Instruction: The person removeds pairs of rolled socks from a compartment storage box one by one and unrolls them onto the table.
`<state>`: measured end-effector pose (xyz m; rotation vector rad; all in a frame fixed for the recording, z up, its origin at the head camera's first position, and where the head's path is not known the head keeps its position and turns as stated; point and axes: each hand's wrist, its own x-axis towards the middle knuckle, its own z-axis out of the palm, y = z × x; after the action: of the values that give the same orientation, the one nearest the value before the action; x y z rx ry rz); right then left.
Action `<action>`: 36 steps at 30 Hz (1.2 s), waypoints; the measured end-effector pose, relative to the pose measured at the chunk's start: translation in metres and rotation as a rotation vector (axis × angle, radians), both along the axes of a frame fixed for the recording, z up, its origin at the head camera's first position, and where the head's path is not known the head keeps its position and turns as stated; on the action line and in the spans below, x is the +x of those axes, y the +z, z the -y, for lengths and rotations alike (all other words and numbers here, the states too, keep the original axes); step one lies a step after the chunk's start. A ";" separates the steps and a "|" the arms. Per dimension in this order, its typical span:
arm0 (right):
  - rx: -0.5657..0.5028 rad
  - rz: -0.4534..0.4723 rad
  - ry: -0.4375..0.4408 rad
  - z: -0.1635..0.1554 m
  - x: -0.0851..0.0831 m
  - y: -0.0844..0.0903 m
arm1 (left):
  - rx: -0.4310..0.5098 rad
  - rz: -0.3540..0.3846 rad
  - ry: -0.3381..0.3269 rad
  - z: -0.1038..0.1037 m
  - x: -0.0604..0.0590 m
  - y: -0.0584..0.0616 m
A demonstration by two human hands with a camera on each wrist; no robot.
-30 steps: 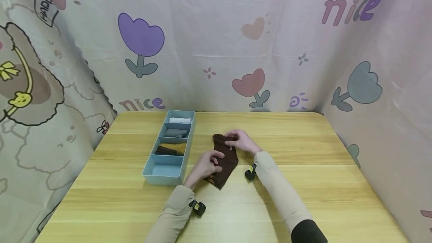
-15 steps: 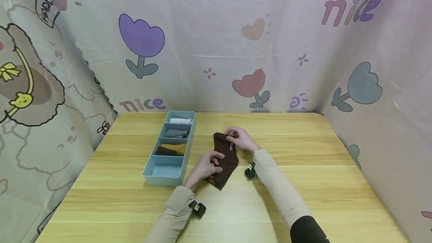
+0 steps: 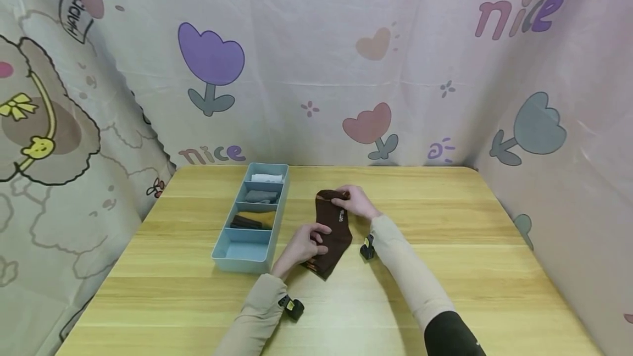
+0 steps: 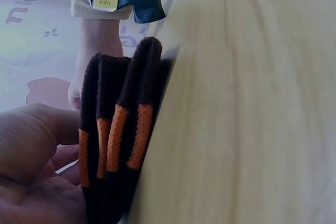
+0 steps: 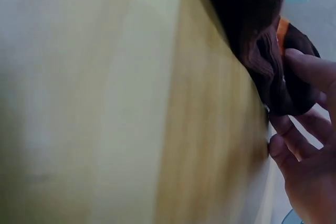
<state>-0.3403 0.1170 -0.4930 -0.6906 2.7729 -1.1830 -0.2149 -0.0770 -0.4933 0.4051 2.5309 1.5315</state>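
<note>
A pair of dark brown socks (image 3: 332, 235) with orange bands and white lettering lies flat on the table, the layers stacked. My left hand (image 3: 303, 243) rests on the lower left part of the socks, fingers slightly bent. In the left wrist view, several sock layers (image 4: 121, 135) stand beside that hand's thumb and palm. At the far end, my right hand (image 3: 360, 202) pinches the socks, and the edge there is turned over, showing orange. The right wrist view shows the thumb on this rolled dark fabric (image 5: 299, 90), with other fingers beneath it.
Left of the socks stands a light blue divided box (image 3: 273, 246). Its compartments hold a white folded item (image 3: 267, 178), a grey one (image 3: 261, 196), and yellow (image 3: 261, 218) and dark brown ones (image 3: 245, 222); the nearest is bare. A patterned curtain (image 3: 296, 43) hangs behind the wooden table (image 3: 420, 279).
My right hand has shifted slightly away from me and has turned the socks' far end over, so orange shows there. The left hand stays in place on the socks.
</note>
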 end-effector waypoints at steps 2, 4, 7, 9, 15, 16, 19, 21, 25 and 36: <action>-0.002 -0.006 -0.034 0.001 -0.002 0.000 | -0.003 0.002 -0.001 0.000 0.001 0.000; -0.002 -0.010 -0.053 0.002 -0.004 0.000 | -0.003 -0.007 -0.005 0.000 0.002 0.000; -0.028 -0.009 -0.074 0.003 -0.006 -0.001 | -0.005 -0.007 -0.002 0.000 0.003 0.001; -0.058 -0.014 -0.084 0.003 -0.008 -0.002 | -0.001 -0.005 0.002 0.000 0.003 0.001; -0.108 -0.072 -0.121 0.004 -0.008 0.000 | 0.008 0.011 0.012 0.000 0.003 0.002; -0.110 -0.090 -0.131 0.005 -0.008 0.001 | 0.008 0.010 0.010 0.000 0.003 0.002; -0.126 -0.138 -0.150 0.009 -0.006 0.005 | 0.007 -0.002 0.003 0.000 0.004 0.001; -0.148 -0.166 -0.125 0.013 -0.004 0.009 | 0.009 0.000 0.002 0.001 0.004 0.001; -0.236 -0.131 -0.027 0.021 0.000 0.015 | 0.021 0.002 0.005 0.002 0.005 0.001; -0.238 0.029 0.100 0.017 -0.007 0.010 | 0.042 -0.010 -0.006 0.001 0.001 -0.002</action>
<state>-0.3476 0.1004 -0.4828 -0.8116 2.5648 -1.5039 -0.2136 -0.0777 -0.4952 0.4268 2.5061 1.5863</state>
